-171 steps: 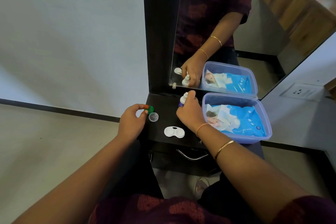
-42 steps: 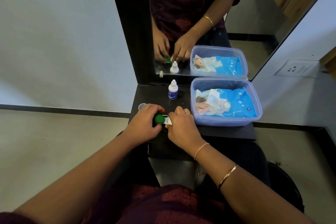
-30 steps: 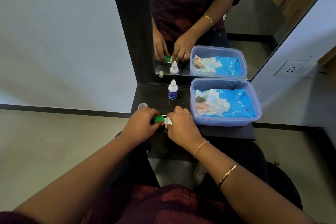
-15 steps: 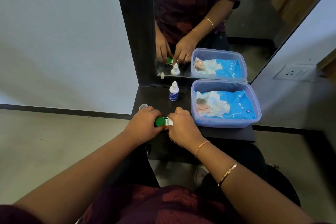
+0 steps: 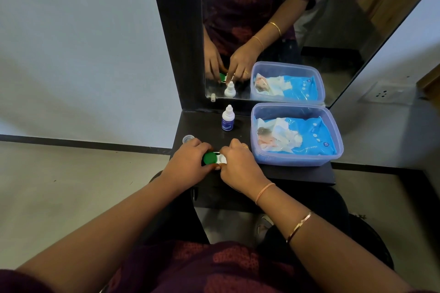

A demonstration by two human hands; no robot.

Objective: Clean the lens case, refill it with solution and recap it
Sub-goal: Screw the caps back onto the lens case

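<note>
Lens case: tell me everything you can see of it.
The lens case is white and plastic-looking, and lies flat on the black shelf near its front edge. A green cap sits on its left well, gripped by the left hand. The right hand holds its right end, hiding that well. Only a small white strip shows between the hands.

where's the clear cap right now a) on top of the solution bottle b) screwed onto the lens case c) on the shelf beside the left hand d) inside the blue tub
c: the clear cap lies loose on the dark shelf beside the left hand, which grips the green cap on the lens case held by the right hand. It is not in the tub or on the bottle.
</note>
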